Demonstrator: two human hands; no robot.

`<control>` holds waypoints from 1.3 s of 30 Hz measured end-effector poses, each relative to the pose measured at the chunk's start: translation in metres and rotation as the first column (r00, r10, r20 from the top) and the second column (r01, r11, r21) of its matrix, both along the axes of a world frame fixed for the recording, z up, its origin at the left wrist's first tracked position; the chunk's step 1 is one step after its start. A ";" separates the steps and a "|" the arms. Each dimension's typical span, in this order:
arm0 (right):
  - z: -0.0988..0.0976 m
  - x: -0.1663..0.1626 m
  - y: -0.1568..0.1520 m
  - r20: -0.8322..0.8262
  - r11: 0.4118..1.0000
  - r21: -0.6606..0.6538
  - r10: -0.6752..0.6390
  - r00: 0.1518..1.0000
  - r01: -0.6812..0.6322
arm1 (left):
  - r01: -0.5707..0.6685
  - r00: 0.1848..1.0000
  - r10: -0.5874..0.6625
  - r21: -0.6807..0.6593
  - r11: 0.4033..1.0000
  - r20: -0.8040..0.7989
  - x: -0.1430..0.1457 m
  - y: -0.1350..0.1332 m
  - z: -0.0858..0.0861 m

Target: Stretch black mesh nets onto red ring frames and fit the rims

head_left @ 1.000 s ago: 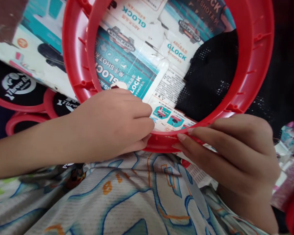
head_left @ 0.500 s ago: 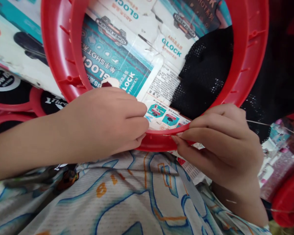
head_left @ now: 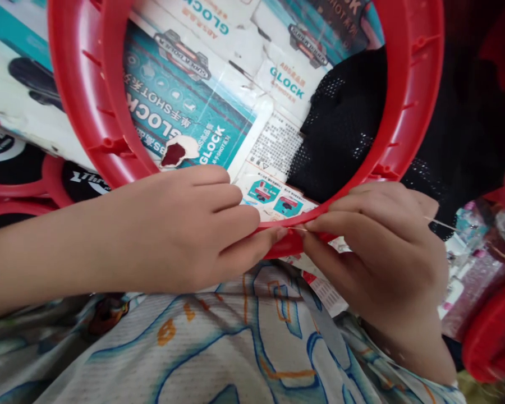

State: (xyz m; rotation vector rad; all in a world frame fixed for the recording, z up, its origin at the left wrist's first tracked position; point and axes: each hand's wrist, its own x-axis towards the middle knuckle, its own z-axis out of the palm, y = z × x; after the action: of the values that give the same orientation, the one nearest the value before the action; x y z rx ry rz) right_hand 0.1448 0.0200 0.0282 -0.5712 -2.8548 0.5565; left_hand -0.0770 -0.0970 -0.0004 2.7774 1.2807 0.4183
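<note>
A large red plastic ring (head_left: 421, 84), ribbed along its channel, spans the view with its near side against the patterned shirt. My left hand (head_left: 193, 230) is closed over the near rim; its thumb tip presses by a thin pale cord (head_left: 297, 229) that lies along the rim. My right hand (head_left: 379, 247) pinches that cord between thumb and forefinger, just right of the left thumb, with the other fingers curled over the ring. A strand of cord (head_left: 441, 223) trails off to the right behind my right hand. Black mesh fabric (head_left: 345, 123) shows through the ring.
Below the ring lies a printed cardboard box (head_left: 219, 106) with a torn hole. Black discs with red rims (head_left: 46, 174) sit at the left. Clear plastic packaging (head_left: 471, 269) and another red plastic part (head_left: 494, 336) are at the right.
The ring has shifted left in view. My left thumb has come out rightward along the rim to the cord, close to my right fingertips. The torn hole in the box shows more fully.
</note>
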 end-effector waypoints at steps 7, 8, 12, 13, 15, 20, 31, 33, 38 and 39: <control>-0.001 0.007 0.010 0.005 0.988 -0.100 0.116 0.993 -0.115 | 0.073 0.997 -0.073 0.020 0.997 0.028 -0.003 0.003 -0.001; -0.002 0.006 0.009 0.009 0.990 -0.098 0.104 0.995 -0.103 | 0.074 0.997 -0.074 0.017 0.997 0.033 -0.002 0.004 -0.001; -0.005 0.002 0.004 -0.012 0.999 -0.031 0.043 0.999 -0.044 | 0.120 0.992 -0.120 0.015 0.993 0.046 -0.001 0.009 -0.002; -0.005 0.000 0.003 -0.015 0.999 -0.029 0.029 0.999 -0.029 | 0.133 0.990 -0.134 0.012 0.991 0.052 -0.001 0.010 -0.003; -0.006 -0.002 0.001 -0.010 0.999 -0.044 0.004 1.000 -0.005 | 0.141 0.988 -0.140 0.000 0.990 0.064 -0.001 0.011 -0.002; -0.005 -0.002 0.000 0.011 0.998 -0.066 -0.021 1.000 0.022 | -0.049 0.994 0.062 -0.132 0.990 0.095 -0.001 0.009 0.003; -0.011 -0.001 0.005 -0.065 0.999 -0.002 0.045 0.997 -0.046 | -0.255 0.959 0.280 -0.291 0.922 0.048 0.004 0.002 0.005; -0.011 0.000 0.005 -0.050 0.999 0.005 0.033 0.998 -0.033 | -0.285 0.950 0.309 -0.289 0.914 0.039 0.003 0.002 0.007; -0.009 0.002 0.004 -0.063 0.999 -0.025 0.028 0.998 -0.030 | -0.162 0.968 0.228 -0.432 0.887 0.105 -0.027 -0.004 0.023; -0.009 0.001 0.004 -0.071 0.999 -0.041 0.026 0.997 -0.029 | -0.151 0.965 0.229 -0.444 0.883 0.127 -0.036 -0.006 0.028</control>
State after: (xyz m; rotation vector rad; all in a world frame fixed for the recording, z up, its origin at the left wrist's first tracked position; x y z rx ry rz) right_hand 0.1462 0.0239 0.0191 -0.5093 -2.7940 0.6298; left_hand -0.1132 -0.1034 0.0272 2.2081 1.4076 0.3310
